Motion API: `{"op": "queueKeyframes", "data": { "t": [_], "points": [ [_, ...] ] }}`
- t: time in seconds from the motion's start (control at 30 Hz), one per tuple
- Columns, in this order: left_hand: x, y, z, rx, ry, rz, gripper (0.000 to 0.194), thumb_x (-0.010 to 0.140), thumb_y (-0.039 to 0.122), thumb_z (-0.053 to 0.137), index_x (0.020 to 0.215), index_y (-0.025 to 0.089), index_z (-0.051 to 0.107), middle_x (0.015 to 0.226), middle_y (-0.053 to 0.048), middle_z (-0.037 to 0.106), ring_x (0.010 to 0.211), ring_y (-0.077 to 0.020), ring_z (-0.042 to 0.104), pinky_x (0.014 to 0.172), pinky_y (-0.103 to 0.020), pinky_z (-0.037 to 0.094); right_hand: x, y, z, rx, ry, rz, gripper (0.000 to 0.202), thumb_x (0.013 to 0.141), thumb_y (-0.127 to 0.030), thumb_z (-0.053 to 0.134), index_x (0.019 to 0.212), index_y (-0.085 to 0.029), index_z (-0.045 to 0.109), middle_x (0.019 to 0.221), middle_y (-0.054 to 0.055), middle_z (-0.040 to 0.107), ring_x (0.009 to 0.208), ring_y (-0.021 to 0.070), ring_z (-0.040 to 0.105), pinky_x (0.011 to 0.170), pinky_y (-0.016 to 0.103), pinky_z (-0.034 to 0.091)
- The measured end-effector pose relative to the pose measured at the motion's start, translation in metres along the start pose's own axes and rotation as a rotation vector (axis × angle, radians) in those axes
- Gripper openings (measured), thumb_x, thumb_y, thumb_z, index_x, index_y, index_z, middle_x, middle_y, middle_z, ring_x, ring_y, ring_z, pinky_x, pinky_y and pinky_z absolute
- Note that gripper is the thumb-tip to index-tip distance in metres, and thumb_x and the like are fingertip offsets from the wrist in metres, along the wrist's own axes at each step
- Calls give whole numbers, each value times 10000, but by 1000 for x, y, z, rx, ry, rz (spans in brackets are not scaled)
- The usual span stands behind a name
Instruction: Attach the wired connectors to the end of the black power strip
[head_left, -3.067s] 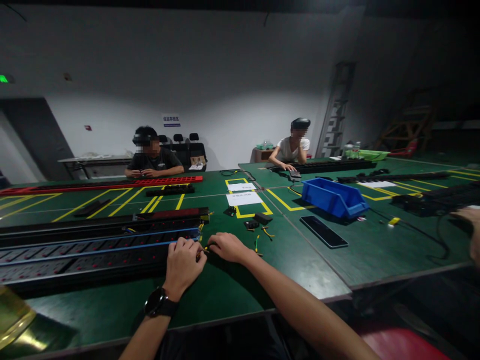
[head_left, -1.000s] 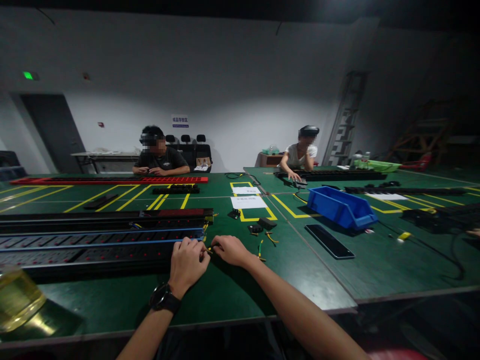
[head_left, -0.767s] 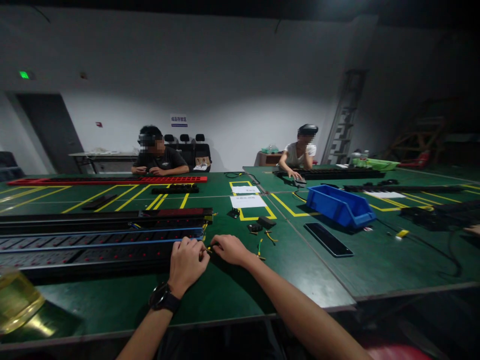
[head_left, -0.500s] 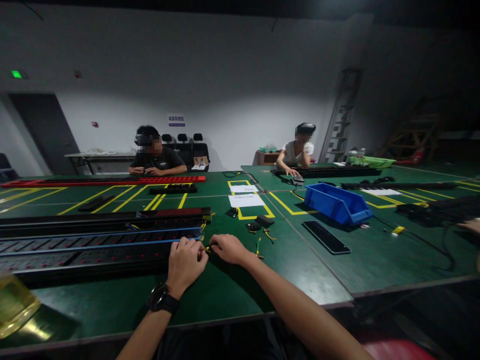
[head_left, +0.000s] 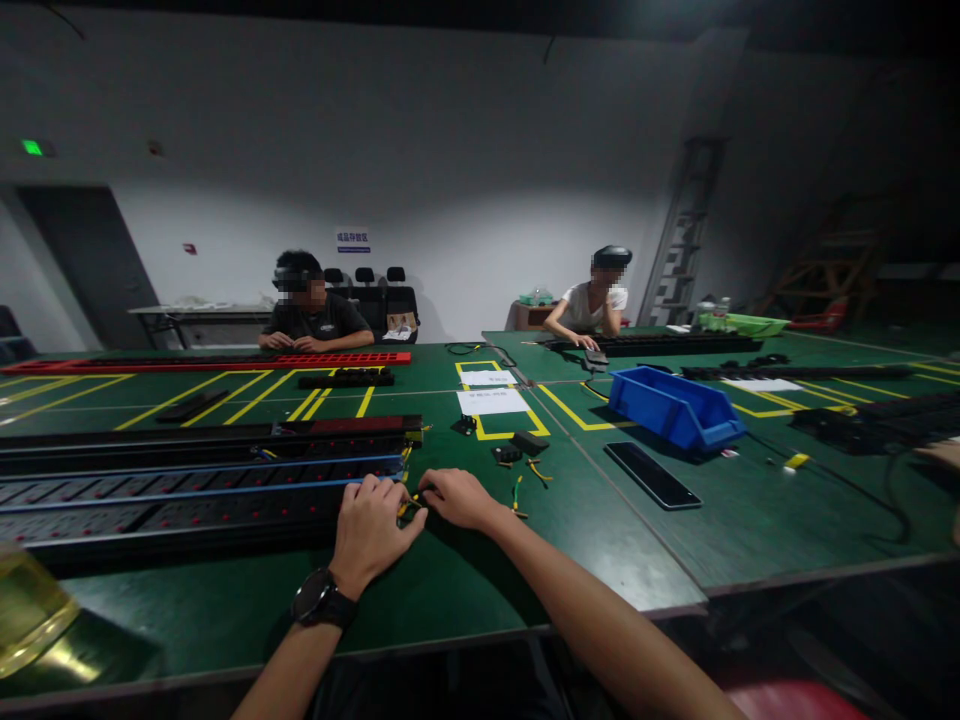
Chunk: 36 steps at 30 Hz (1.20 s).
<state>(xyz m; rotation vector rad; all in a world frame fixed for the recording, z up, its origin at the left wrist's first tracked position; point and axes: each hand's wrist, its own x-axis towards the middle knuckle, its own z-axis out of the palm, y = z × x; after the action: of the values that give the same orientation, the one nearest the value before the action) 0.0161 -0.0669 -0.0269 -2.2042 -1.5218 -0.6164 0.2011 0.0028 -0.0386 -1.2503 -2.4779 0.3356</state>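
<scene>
My left hand [head_left: 375,530], wearing a watch [head_left: 321,597], rests at the near right end of a long black power strip [head_left: 187,510] with red dots. Its thumb is spread away from the fingers, and a short yellow-green wire [head_left: 409,506] shows in the gap. My right hand [head_left: 459,497] pinches at the free end of that wire, its thumb and fingertips together. The left fingertips are partly hidden behind the hand. Right of my hands lie loose yellow-green wires [head_left: 537,472] and small black parts [head_left: 508,455].
A blue bin [head_left: 675,408] and a phone [head_left: 652,474] lie to the right. Paper sheets [head_left: 493,401] are ahead. A yellow container [head_left: 34,610] stands near left. Two people sit across the green table [head_left: 600,560], with a red frame [head_left: 360,358] before one.
My left thumb has moved away from the fingers, opening a gap that shows the wire. My right hand stays almost still. The person across at left has drawn their hands slightly apart.
</scene>
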Motion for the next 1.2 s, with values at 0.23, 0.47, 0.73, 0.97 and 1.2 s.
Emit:
{"op": "queueKeyframes", "data": {
  "t": [0.23,0.47,0.73,0.97,1.2],
  "points": [
    [0,0,2,7,-16,-22,279,956,444,590,819,223,692,903,-75,743,931,-282,596,824,-437,365,0,1,2,10,17,-10,243,977,-255,563,1164,-250,718,1112,52,769,1019,207,707,803,265,439],
    [0,-1,2,-3,-22,-10,251,947,422,592,828,225,693,908,-76,737,936,-286,592,835,-443,371,-1,0,1,6,6,-4,245,977,-254,571,1176,-255,713,1095,49,769,1002,204,707,793,261,433],
    [0,-2,2,-20,-17,9,237,943,401,579,822,227,686,914,-80,733,940,-288,586,834,-446,374,-1,0,0,7,12,-5,251,987,-256,559,1186,-257,713,1118,53,763,1017,204,699,817,266,443],
    [0,-2,-2,-13,-56,28,154,904,329,589,856,217,682,938,-88,733,963,-295,590,845,-450,380,-1,0,0,-2,20,-13,245,982,-253,558,1170,-255,715,1090,49,765,1004,205,699,796,264,438],
    [1,-2,1,-12,-47,9,147,898,224,550,819,220,673,905,-76,738,931,-276,591,836,-443,380,0,0,1,-5,12,8,252,984,-264,553,1177,-263,714,1110,51,763,1013,208,700,808,264,439]
  ]
}}
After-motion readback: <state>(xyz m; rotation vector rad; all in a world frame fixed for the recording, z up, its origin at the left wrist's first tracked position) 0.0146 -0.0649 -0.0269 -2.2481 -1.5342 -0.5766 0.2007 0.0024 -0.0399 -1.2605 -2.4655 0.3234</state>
